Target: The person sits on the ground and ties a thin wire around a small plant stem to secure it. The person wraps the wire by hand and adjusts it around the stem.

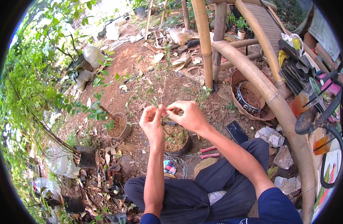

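My left hand (154, 120) and my right hand (189, 116) meet above a dark round pot (185, 148) filled with brown, mossy soil. Between their fingertips they pinch a thin plant stem (162, 96) with small green leaves; the exact grip is partly hidden by the fingers. Beside the pot, on the ground, lies a hand tool with red handles (209, 152), its metal jaws pointing left. Just in front of my crossed legs rests a loose coil of thin wire (184, 166), with a small red-and-blue packet (169, 167) inside it.
A black smartphone (237, 132) lies near my right knee, with rough stones (270, 136) beside it. Bamboo furniture (272, 96) curves along the right, by cups of orange drink (298, 104). Another potted plant (124, 131) stands to the left. A brown basin (235, 92) sits behind the bamboo.
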Demonstrator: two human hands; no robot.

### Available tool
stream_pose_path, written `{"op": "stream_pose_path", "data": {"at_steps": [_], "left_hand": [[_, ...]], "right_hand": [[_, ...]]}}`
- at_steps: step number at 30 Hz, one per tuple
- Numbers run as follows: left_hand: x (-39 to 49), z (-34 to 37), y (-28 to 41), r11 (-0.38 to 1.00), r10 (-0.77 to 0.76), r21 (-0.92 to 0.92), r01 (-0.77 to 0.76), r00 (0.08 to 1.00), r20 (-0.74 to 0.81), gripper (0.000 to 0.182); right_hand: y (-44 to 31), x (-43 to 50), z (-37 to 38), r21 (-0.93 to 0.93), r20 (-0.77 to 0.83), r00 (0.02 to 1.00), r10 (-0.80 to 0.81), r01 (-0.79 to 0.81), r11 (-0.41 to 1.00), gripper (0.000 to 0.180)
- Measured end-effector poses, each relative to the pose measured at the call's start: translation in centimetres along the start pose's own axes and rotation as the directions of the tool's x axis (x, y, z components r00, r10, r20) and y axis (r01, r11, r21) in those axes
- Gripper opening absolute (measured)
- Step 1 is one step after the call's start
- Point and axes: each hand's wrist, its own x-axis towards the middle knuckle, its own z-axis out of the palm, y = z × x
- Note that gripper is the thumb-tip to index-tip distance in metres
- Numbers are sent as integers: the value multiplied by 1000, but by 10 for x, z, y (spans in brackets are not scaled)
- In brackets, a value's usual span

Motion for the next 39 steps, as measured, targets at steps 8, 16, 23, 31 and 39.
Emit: {"op": "stream_pose_path", "data": {"at_steps": [8,16,23,31,39], "left_hand": [[-1,0,-1,1000,-24,-19,25,1000,5,14],[-2,1,-1,1000,-21,0,21,999,28,16],[-2,5,-2,998,-55,2,55,998,17,21],[-1,2,-4,997,-67,-39,69,997,41,22],[-7,6,8,987,0,161,-23,990,143,17]], "right_hand": [[0,-4,-1,-185,-35,974,-223,213,959,13],[2,-3,-1,-171,-17,989,-147,142,975,16],[1,-2,-2,-90,42,984,-174,177,980,20],[-3,0,-9,-27,113,991,-76,80,996,18],[-15,8,-12,177,-148,984,-102,128,976,30]]}}
